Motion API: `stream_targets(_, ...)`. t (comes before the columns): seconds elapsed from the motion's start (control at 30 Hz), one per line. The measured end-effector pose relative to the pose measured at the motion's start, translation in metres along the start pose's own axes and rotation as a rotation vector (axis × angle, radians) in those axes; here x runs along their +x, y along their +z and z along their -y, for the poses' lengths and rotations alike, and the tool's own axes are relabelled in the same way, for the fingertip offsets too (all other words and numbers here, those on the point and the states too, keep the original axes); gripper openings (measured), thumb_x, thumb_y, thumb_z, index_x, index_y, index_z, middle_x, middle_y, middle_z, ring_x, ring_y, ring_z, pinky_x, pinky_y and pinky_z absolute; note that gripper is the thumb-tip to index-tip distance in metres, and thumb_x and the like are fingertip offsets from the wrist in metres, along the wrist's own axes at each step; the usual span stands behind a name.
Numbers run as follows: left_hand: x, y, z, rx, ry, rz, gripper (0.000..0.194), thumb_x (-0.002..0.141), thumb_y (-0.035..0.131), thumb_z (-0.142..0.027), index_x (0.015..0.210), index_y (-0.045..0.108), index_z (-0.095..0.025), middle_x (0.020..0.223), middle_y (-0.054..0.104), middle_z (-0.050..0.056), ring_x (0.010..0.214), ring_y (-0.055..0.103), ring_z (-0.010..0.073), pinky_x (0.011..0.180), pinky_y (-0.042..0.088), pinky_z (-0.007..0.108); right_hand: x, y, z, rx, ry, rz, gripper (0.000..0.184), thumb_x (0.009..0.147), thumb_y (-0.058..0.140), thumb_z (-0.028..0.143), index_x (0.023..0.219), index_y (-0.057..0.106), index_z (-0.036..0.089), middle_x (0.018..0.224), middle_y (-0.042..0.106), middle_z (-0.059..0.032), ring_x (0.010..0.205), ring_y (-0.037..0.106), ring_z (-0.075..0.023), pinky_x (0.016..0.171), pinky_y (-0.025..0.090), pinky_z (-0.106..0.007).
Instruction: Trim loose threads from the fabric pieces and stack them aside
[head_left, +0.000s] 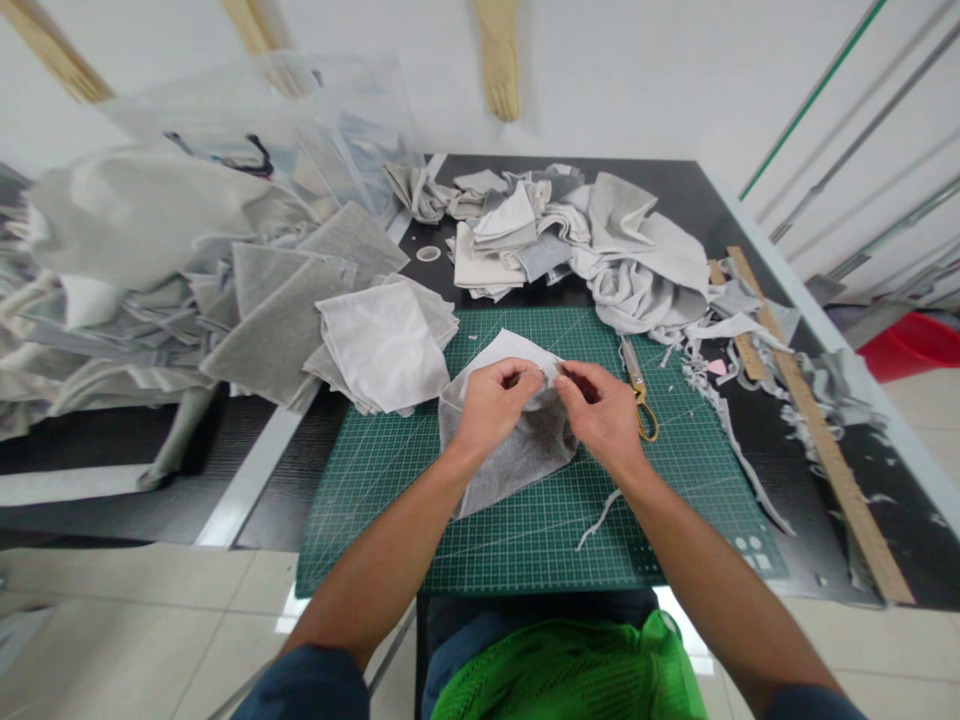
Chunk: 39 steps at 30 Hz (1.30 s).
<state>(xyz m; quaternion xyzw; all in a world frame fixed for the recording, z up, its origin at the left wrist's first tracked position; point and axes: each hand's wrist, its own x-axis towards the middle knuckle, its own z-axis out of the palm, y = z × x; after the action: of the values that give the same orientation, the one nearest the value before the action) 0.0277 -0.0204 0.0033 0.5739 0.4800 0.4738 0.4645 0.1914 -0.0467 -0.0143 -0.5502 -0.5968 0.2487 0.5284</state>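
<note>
The fingers of the left hand (491,402) and right hand (604,412) pinch the grey fabric piece (517,465) far-right; most lies left and nearer.

Cloth piece (510,462) — matt, faintly rough

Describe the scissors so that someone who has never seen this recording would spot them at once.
Find the green mat on the dark table. On its upper right part, just right of the right hand, the scissors lie with blades pointing away from the person. Their looped gold handles set them apart from the pale cloth pile beyond.
</note>
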Motion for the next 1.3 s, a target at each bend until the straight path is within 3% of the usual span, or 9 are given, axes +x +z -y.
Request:
stream_targets(0.23, -0.003, 0.002, -0.001, 0.092, 0.072, -0.065, 0.012, 0.085, 0.068, -0.027, 0.083, 0.077, -0.019, 0.080, 0.075, 0.001, 0.074, 0.065, 0.0151, 0.072, 0.051, 0.027, 0.001, -0.006, 0.004, -0.165, -0.174, 0.031, 0.021, 0.090, 0.068, 0.032, 0.108, 0.076, 0.026, 0.102, 0.076, -0.0073, 0.092, 0.071, -0.0244, 0.083, 0.058, -0.039)
stream_targets(0.43, -0.006, 0.002, -0.003, 0.190, 0.137, -0.071, 0.012, 0.083, 0.067, -0.021, 0.087, 0.078, -0.020, 0.087, 0.077, 0.001, 0.082, 0.068, 0.0165, 0.080, 0.052, 0.028, -0.002, -0.005, 0.009, -0.176, -0.209, 0.069, 0.019, 0.093, 0.065, 0.029, 0.108, 0.075, 0.025, 0.098, 0.076, -0.0067, 0.088, 0.069, -0.0236, 0.082, 0.056, -0.039)
stream_targets(0.63, -0.007, 0.003, 0.000, 0.182, 0.122, -0.032, 0.014, 0.089, 0.066, -0.030, 0.086, 0.075, -0.019, 0.082, 0.074, 0.001, 0.075, 0.064, 0.0150, 0.072, 0.050, 0.027, 0.001, -0.007, 0.006, -0.105, -0.070, -0.001, 0.016, 0.094, 0.062, 0.034, 0.099, 0.073, 0.023, 0.095, 0.076, -0.0054, 0.084, 0.069, -0.0223, 0.079, 0.054, -0.037)
stream_targets(0.8, -0.001, 0.002, 0.009, 0.060, 0.102, 0.008, 0.019, 0.094, 0.063, -0.037, 0.098, 0.069, -0.019, 0.069, 0.060, -0.003, 0.058, 0.048, 0.0107, 0.055, 0.035, 0.024, 0.005, -0.004, -0.002, -0.017, 0.083, 0.107, 0.044, 0.083, 0.075, 0.041, 0.121, 0.065, 0.021, 0.099, 0.075, -0.0041, 0.074, 0.064, -0.0180, 0.070, 0.052, -0.032)
stream_targets(0.87, 0.003, 0.001, 0.011, 0.009, 0.080, 0.030, 0.019, 0.095, 0.062, -0.038, 0.096, 0.067, -0.019, 0.066, 0.054, -0.004, 0.056, 0.043, 0.0096, 0.052, 0.031, 0.023, 0.006, -0.003, -0.005, -0.003, 0.121, 0.155, 0.045, 0.081, 0.075, 0.040, 0.121, 0.066, 0.021, 0.093, 0.074, -0.0025, 0.072, 0.063, -0.0173, 0.068, 0.050, -0.031)
stream_targets(0.97, 0.007, -0.004, 0.011, -0.050, 0.005, 0.125, 0.019, 0.092, 0.065, -0.038, 0.096, 0.064, -0.019, 0.067, 0.055, -0.004, 0.056, 0.043, 0.0087, 0.053, 0.031, 0.022, 0.010, -0.007, -0.008, -0.043, 0.147, 0.149, 0.023, 0.085, 0.070, 0.040, 0.095, 0.074, 0.020, 0.074, 0.068, 0.0003, 0.065, 0.057, -0.0158, 0.062, 0.044, -0.029)
stream_targets(1.13, 0.013, -0.025, 0.004, -0.052, -0.199, 0.409, 0.036, 0.081, 0.078, -0.035, 0.111, 0.066, -0.019, 0.075, 0.064, -0.002, 0.056, 0.049, 0.0085, 0.050, 0.033, 0.021, 0.020, -0.023, -0.010, -0.080, 0.107, -0.149, 0.024, 0.088, 0.064, 0.041, 0.087, 0.073, 0.018, 0.070, 0.062, 0.0012, 0.062, 0.051, -0.0140, 0.059, 0.040, -0.027)
stream_targets(1.23, 0.014, -0.034, 0.001, 0.022, -0.230, 0.599, 0.023, 0.085, 0.072, -0.041, 0.090, 0.071, -0.018, 0.065, 0.058, -0.003, 0.052, 0.047, 0.0088, 0.048, 0.034, 0.021, 0.024, -0.032, -0.012, -0.097, 0.096, -0.226, 0.022, 0.086, 0.061, 0.035, 0.089, 0.074, 0.018, 0.070, 0.063, 0.0016, 0.062, 0.052, -0.0140, 0.060, 0.040, -0.027)
stream_targets(1.3, 0.015, -0.035, 0.003, 0.117, -0.227, 0.695, 0.029, 0.088, 0.067, -0.043, 0.072, 0.068, -0.018, 0.060, 0.058, -0.001, 0.052, 0.052, 0.0108, 0.051, 0.039, 0.023, 0.024, -0.034, -0.014, -0.147, 0.125, -0.161, 0.022, 0.081, 0.060, 0.029, 0.090, 0.077, 0.018, 0.066, 0.063, 0.0024, 0.060, 0.053, -0.0143, 0.060, 0.040, -0.028)
